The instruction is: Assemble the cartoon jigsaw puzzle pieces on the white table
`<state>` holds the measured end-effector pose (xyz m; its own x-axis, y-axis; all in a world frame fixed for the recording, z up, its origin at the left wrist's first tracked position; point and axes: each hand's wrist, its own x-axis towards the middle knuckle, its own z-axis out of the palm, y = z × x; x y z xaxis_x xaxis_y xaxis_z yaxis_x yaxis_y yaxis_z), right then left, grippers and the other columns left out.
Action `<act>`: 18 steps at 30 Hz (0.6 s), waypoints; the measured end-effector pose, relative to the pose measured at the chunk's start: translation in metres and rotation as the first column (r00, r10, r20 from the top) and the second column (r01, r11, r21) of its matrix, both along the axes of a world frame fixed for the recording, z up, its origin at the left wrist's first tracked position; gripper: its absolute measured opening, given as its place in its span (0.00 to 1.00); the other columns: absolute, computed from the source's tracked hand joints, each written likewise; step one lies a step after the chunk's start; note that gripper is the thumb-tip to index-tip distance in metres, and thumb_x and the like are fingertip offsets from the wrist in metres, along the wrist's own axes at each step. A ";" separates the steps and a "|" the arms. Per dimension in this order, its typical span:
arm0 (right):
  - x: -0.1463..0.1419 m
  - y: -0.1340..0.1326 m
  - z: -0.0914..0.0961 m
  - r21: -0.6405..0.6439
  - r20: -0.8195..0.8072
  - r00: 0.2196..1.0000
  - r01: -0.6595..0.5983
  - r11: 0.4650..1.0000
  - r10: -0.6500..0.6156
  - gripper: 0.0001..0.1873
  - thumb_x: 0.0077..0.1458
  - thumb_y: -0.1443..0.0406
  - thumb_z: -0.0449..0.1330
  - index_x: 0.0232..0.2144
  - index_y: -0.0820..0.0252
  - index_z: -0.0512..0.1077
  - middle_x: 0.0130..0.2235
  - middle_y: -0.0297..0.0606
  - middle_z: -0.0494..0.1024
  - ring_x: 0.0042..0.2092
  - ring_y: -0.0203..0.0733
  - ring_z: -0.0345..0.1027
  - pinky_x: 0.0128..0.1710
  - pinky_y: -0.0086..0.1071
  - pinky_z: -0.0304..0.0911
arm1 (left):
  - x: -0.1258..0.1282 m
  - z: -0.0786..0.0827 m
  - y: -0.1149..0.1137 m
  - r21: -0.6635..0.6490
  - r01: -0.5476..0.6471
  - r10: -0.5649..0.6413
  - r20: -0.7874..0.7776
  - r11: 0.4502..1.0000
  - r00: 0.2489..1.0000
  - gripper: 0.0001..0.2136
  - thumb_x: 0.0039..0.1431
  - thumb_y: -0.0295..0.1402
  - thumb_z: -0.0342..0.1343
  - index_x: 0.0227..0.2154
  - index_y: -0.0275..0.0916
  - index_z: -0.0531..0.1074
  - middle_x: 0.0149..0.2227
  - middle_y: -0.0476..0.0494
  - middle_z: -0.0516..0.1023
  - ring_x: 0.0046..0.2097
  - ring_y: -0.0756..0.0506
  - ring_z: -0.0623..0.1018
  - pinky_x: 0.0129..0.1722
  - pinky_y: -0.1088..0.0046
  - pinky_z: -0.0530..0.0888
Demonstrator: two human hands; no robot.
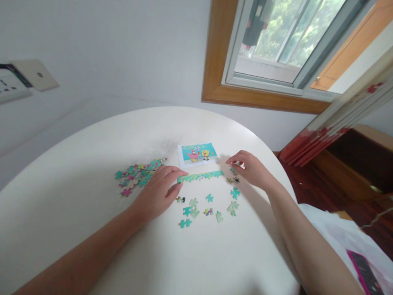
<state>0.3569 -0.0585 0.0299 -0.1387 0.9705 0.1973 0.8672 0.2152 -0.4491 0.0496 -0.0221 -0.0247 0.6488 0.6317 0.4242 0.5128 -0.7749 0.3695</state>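
Note:
My left hand (158, 192) rests palm down with fingers stretched and thumb apart, its index fingertip at the left end of a joined strip of puzzle pieces (202, 176). My right hand (250, 167) is over the right side, thumb and index finger curled close together; whatever they may hold is too small to make out. Beneath and beside it lie loose pieces (235, 193). Above the strip is a picture card (198, 154) with a pink starfish and a yellow sponge character. More loose puzzle pieces (194, 212) are scattered below the strip.
A heap of mixed puzzle pieces (138, 176) lies left of my left hand. The round white table (92, 229) meets a wall with a socket (14, 84). Right of the table are a curtain (325, 133), and a pink-edged phone-like object (364, 270) on white plastic.

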 end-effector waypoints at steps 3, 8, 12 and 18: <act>0.004 -0.001 0.001 -0.038 0.005 0.999 0.035 0.999 -0.035 0.15 0.51 0.76 0.55 0.36 0.59 0.78 0.36 0.39 0.75 0.33 0.35 0.67 0.38 0.30 0.62 | 0.000 0.000 0.000 0.011 0.005 -0.005 0.004 1.000 1.000 0.12 0.64 0.31 0.47 0.47 0.40 0.69 0.46 0.42 0.72 0.50 0.41 0.69 0.53 0.61 0.64; 0.000 -0.001 -0.004 -0.140 0.053 0.999 0.007 0.990 0.000 0.10 0.49 0.72 0.59 0.32 0.58 0.78 0.33 0.37 0.75 0.34 0.37 0.67 0.36 0.30 0.60 | 0.000 0.001 0.000 0.003 -0.008 0.008 0.013 1.000 1.000 0.12 0.64 0.33 0.46 0.47 0.39 0.69 0.45 0.42 0.72 0.50 0.41 0.70 0.53 0.61 0.65; -0.005 -0.001 -0.008 -0.164 0.101 0.995 -0.001 0.986 0.018 0.07 0.49 0.69 0.60 0.30 0.57 0.79 0.33 0.38 0.76 0.36 0.39 0.67 0.37 0.30 0.60 | 0.001 0.003 -0.001 -0.008 -0.017 0.017 0.001 1.000 1.000 0.12 0.64 0.33 0.46 0.47 0.40 0.69 0.46 0.42 0.72 0.50 0.41 0.70 0.53 0.60 0.65; -0.008 -0.001 -0.009 -0.158 0.104 0.993 -0.033 0.987 0.050 0.09 0.50 0.70 0.58 0.31 0.57 0.79 0.33 0.39 0.76 0.37 0.40 0.68 0.38 0.31 0.61 | 0.001 0.004 -0.002 -0.017 -0.014 0.015 0.015 1.000 1.000 0.12 0.63 0.33 0.46 0.47 0.40 0.69 0.46 0.41 0.72 0.50 0.40 0.70 0.53 0.59 0.65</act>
<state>0.3488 -0.0593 0.0212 -0.1915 0.9811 0.0262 0.9040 0.1867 -0.3847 0.0508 -0.0236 -0.0212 0.6331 0.6481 0.4232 0.5181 -0.7610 0.3904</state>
